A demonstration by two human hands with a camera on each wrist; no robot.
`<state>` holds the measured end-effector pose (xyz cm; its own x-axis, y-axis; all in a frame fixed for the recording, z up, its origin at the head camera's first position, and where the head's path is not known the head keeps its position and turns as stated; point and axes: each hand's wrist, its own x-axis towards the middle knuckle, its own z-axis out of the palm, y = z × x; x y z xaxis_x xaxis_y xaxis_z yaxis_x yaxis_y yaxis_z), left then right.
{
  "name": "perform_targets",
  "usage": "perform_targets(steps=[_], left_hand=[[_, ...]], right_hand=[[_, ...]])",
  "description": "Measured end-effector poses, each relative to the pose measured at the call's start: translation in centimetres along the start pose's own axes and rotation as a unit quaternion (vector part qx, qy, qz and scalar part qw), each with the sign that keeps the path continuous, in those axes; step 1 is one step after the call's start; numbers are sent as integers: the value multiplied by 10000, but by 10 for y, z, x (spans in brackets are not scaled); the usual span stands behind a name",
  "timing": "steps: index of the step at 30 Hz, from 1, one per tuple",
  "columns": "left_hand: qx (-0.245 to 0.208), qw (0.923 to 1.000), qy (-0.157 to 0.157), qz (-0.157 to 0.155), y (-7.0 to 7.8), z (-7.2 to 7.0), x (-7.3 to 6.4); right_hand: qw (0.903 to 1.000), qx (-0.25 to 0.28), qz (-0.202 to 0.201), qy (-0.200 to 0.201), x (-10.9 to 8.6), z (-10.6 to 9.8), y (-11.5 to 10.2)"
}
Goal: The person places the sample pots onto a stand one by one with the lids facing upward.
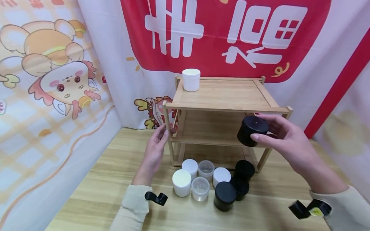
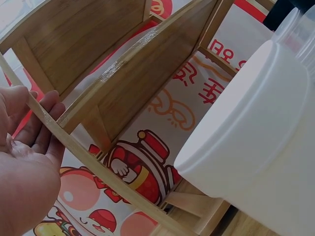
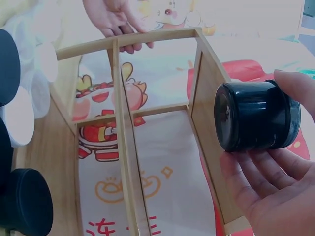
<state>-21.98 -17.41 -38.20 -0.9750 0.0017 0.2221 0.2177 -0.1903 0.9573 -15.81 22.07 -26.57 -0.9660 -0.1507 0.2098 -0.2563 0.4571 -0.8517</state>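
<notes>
Black screw-lid jar, gripped in the right hand, thumb on 1 side and bent fingers on the other, hangs upright in the air in front of the right part of a wooden rack. The left hand has its fingers bent round the rack's left front post; how hard it presses is difficult to judge.

For a steady carry, the jar is best kept level, pinched low enough that its ribbed lid gets no twist, with its base held off the rack's front rail. The left hand would serve best as a light brace, since a push there could shift so slim a frame.

The jar is a squat, glossy cylinder, probably slick plastic, so the ribbing should give the surest purchase. The rack is pale, smooth, fine-grained wood: 3 flat boards between square posts. On its top board, at the rear left, stands 1 white jar. Before the rack, on the wood-grain tabletop, cluster 3 white-lidded jars, 2 translucent tubs and 3 black jars. Beyond hangs a softly creased red-and-white printed cloth.
</notes>
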Motion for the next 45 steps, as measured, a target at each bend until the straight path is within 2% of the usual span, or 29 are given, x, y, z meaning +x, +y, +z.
perform_targets(steps=[10, 15, 22, 34, 38, 45], left_hand=[[-47, 10000, -17, 7, -2, -2, 1], [-32, 10000, -42, 3, -2, -1, 2], [-5, 10000, -40, 30, 0, -2, 1], [-74, 10000, -10, -40, 0, 0, 0], [-92, 9999, 0, -42, 1, 0, -2], [-8, 10000, -49, -67, 2, 0, -2]], right_hand=[[9997, 173, -171, -19, 10, 4, -19], [9997, 195, -118, 29, 17, 6, -31], [9993, 289, -222, -53, 32, 9, -57], [9997, 256, -6, -11, 62, 24, -84], [9997, 201, -110, -119, 74, 32, -89], [9992, -92, -59, -375, 89, 43, -101]])
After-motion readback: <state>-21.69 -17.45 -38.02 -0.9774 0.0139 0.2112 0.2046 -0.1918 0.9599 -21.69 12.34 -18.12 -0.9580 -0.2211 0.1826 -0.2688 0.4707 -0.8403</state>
